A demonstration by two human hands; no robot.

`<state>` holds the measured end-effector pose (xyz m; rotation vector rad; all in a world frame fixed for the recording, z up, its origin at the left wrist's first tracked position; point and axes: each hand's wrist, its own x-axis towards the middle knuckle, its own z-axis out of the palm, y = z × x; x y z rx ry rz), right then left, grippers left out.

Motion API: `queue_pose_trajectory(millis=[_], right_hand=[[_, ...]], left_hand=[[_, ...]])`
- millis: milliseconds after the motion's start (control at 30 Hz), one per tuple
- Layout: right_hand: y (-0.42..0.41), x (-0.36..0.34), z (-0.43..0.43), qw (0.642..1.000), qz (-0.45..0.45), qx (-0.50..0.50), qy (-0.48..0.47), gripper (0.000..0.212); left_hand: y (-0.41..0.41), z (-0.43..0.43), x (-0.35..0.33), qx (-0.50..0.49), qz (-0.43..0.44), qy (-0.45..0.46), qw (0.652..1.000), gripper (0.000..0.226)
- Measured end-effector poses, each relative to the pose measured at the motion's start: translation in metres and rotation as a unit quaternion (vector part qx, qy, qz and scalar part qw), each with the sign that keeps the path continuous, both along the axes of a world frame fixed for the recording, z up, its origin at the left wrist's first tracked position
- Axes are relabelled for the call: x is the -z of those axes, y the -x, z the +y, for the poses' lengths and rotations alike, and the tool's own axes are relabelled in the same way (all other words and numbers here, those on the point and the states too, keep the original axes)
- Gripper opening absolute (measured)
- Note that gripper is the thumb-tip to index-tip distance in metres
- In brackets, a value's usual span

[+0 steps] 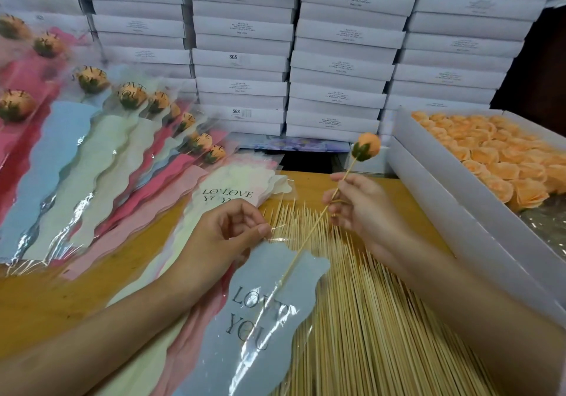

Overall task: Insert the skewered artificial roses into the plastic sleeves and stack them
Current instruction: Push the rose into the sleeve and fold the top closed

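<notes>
A wall of stacked white cartons (242,58) stands behind your yellow-brown tabletop (61,297), and at your right an open white box (444,211) holds rows of peach rose heads (490,150). Fanned across the left lie the finished sleeved roses (92,150), overlapping in pink, blue and pale green. Just beside them is a pile of empty sleeves (235,187) printed LOVE YOU. A broad bed of bare bamboo skewers (367,319) covers the middle. Your left hand (226,233) has its grip closed, thumb and forefinger pinching the clear upper edge of a blue-grey sleeve (260,319), which lies over the skewers. Your right hand (358,202) pinches the stick of the skewered rose (366,146) below its head, which is raised and tilted away from you. The stick's lower end reaches the sleeve's upper part; you cannot tell whether it is under the film.
</notes>
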<state>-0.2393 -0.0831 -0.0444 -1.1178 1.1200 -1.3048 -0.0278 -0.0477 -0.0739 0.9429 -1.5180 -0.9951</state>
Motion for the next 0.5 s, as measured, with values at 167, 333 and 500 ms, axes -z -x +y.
queue_pose_trajectory(millis=[167,333,500], right_hand=[[-0.007,0.003,0.007,0.994,0.067,-0.084,-0.018,0.013],[-0.012,0.003,0.013,0.986,0.094,-0.133,-0.027,0.011],[-0.016,0.004,0.018,0.981,0.065,-0.175,-0.050,0.016]], left_hand=[[0.000,0.000,0.000,-0.010,0.011,-0.005,1.000,0.021],[-0.001,0.000,0.000,-0.025,0.010,-0.005,1.000,0.019],[-0.004,-0.002,0.003,-0.025,0.021,-0.018,0.999,0.008]])
